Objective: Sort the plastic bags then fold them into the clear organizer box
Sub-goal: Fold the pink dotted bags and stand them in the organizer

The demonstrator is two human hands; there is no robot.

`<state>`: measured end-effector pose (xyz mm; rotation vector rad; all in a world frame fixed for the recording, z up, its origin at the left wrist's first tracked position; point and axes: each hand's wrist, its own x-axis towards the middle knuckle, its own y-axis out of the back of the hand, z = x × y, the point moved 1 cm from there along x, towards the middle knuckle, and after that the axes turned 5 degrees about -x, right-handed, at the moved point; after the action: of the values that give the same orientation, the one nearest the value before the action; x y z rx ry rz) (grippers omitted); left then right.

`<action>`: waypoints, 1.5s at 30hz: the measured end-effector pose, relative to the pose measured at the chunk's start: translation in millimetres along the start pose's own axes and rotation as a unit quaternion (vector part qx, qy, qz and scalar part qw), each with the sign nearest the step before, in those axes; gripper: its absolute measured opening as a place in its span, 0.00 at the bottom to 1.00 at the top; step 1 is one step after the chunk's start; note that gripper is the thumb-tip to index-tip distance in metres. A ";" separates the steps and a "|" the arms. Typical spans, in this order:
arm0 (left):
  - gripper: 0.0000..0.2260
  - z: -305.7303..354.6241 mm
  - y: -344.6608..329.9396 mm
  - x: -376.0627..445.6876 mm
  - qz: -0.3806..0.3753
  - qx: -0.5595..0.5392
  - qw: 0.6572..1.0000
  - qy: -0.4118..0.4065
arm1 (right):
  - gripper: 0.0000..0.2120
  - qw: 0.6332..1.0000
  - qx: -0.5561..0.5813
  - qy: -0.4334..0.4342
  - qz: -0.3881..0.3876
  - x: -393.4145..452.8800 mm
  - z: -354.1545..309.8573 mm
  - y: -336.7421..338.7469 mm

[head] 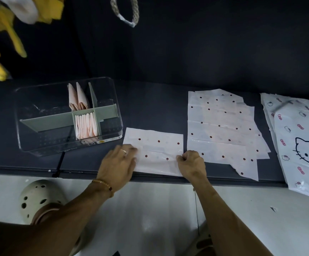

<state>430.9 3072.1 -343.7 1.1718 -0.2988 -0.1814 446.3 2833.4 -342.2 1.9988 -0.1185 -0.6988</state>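
Note:
A white plastic bag with red dots (pixel 155 148), folded into a strip, lies flat at the front edge of the dark table (pixel 150 108). My left hand (pixel 119 163) rests flat on its left end with fingers spread. My right hand (pixel 190 162) pinches the bag's right edge. The clear organizer box (pixel 28 141) stands to the left, with grey-green dividers; folded pinkish bags stand in its two middle compartments. A stack of flat dotted bags (pixel 222 126) lies to the right of my hands.
Cat-print bags (pixel 301 143) lie at the far right, overhanging the table edge. Yellow gloves (pixel 0 39) and a braided handle (pixel 126 13) hang against the dark back wall. Below the table are a white floor and my beige clog (pixel 37 198).

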 end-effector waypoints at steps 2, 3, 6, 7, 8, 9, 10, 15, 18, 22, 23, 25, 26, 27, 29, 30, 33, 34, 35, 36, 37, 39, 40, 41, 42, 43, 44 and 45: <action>0.19 -0.5 -12.3 -8.3 -0.064 -0.008 0.996 -0.056 | 0.13 1.000 -0.002 0.002 -0.003 0.1 -0.1 0.9; 0.21 -1.4 -16.3 -11.2 -0.086 -0.007 0.995 -0.054 | 0.12 1.000 -0.002 0.006 -0.004 -0.7 -0.4 1.4; 0.23 -4.6 -22.0 -16.6 -0.107 0.000 0.994 -0.039 | 0.11 0.999 -0.019 0.011 0.032 -10.5 -2.0 1.8; 0.23 -5.4 -23.3 -17.4 -0.110 -0.001 0.993 -0.037 | 0.09 0.996 -0.038 0.014 0.078 -16.7 -2.2 1.6; 0.22 -5.5 -24.3 -17.8 -0.112 -0.003 0.993 -0.035 | 0.07 0.987 -0.064 0.034 0.143 -23.6 -1.3 0.8; 0.22 -4.6 -24.2 -17.7 -0.110 -0.003 0.993 -0.034 | 0.05 0.971 -0.085 0.082 0.207 -32.1 -2.8 -0.9; 0.23 -3.2 -23.4 -16.9 -0.103 -0.003 0.994 -0.033 | 0.07 0.951 -0.103 0.147 0.250 -40.5 -7.7 -5.4; 0.25 1.6 -19.3 -16.7 -0.098 0.002 0.994 -0.036 | 0.22 0.929 -0.100 0.345 0.083 -60.2 -57.2 -60.8; 0.27 1.9 -17.7 -16.5 -0.106 -0.007 0.994 -0.034 | 0.28 0.926 -0.173 0.333 0.034 -51.9 -52.5 -80.7; 0.22 0.4 -15.5 -16.6 -0.100 0.005 0.994 -0.039 | 0.26 0.892 -0.254 0.372 0.034 -40.5 -15.6 -58.2; 0.22 0.2 -15.8 -16.5 -0.100 0.006 0.994 -0.039 | 0.26 0.891 -0.260 0.371 0.030 -36.1 -2.3 -49.5; 0.22 0.0 -16.6 -16.3 -0.106 0.004 0.994 -0.036 | 0.26 0.893 -0.269 0.361 0.017 -27.6 25.5 -28.8; 0.22 0.1 -17.0 -15.9 -0.107 0.002 0.994 -0.034 | 0.25 0.894 -0.270 0.357 0.013 -25.1 37.3 -17.0; 0.22 0.2 -17.2 -15.1 -0.108 0.000 0.994 -0.032 | 0.25 0.896 -0.270 0.352 0.016 -24.5 46.0 -5.5; 0.22 0.4 -15.9 -12.8 -0.109 0.001 0.994 -0.027 | 0.22 0.901 -0.257 0.345 0.059 -30.0 51.4 12.6; 0.22 0.1 -15.0 -11.8 -0.111 0.004 0.994 -0.023 | 0.21 0.900 -0.249 0.347 0.088 -34.2 48.7 16.3; 0.23 -1.0 -13.6 -9.9 -0.122 0.005 0.992 -0.014 | 0.15 0.887 -0.224 0.382 0.129 -45.4 34.6 8.6; 0.23 -1.1 -13.3 -9.2 -0.127 0.006 0.992 -0.013 | 0.14 0.883 -0.222 0.393 0.123 -47.9 29.1 4.2; 0.24 -0.8 -12.8 -8.4 -0.131 0.008 0.991 -0.013 | 0.12 0.880 -0.226 0.401 0.119 -49.5 24.7 0.7; 0.25 -0.6 -11.6 -7.4 -0.135 0.008 0.991 -0.012 | 0.10 0.877 -0.232 0.404 0.117 -49.9 21.1 -1.9; 0.27 -0.7 -10.6 -6.1 -0.139 0.007 0.990 -0.010 | 0.08 0.875 -0.240 0.403 0.118 -49.7 19.3 -3.3; 0.30 -1.3 -8.6 -4.1 -0.150 0.012 0.989 -0.008 | 0.06 0.872 -0.250 0.403 0.118 -47.9 17.9 -3.8; 0.31 -1.5 -8.0 -3.5 -0.156 0.018 0.987 -0.008 | 0.05 0.876 -0.239 0.404 0.115 -46.4 17.1 -3.3; 0.32 -1.6 -7.4 -2.8 -0.162 0.022 0.986 -0.007 | 0.03 0.887 -0.213 0.395 0.104 -44.1 15.3 -2.4; 0.32 -1.7 -6.4 -2.2 -0.167 0.021 0.986 -0.006 | 0.04 0.905 -0.177 0.376 0.089 -41.8 12.7 -0.5; 0.31 -1.9 -5.2 -1.3 -0.168 0.015 0.986 -0.004 | 0.05 0.925 -0.136 0.348 0.069 -39.4 10.4 1.9; 0.30 -2.5 -3.9 -0.3 -0.162 0.005 0.987 -0.006 | 0.06 0.939 -0.103 0.322 0.054 -36.6 9.0 4.8; 0.26 -3.4 -2.1 1.0 -0.151 -0.006 0.988 -0.010 | 0.05 0.945 -0.086 0.312 0.047 -35.2 7.5 8.1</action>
<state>433.0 3074.0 -346.7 1.1993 -0.1349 -0.4593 414.9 2836.1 -323.1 1.9374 0.2193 0.0092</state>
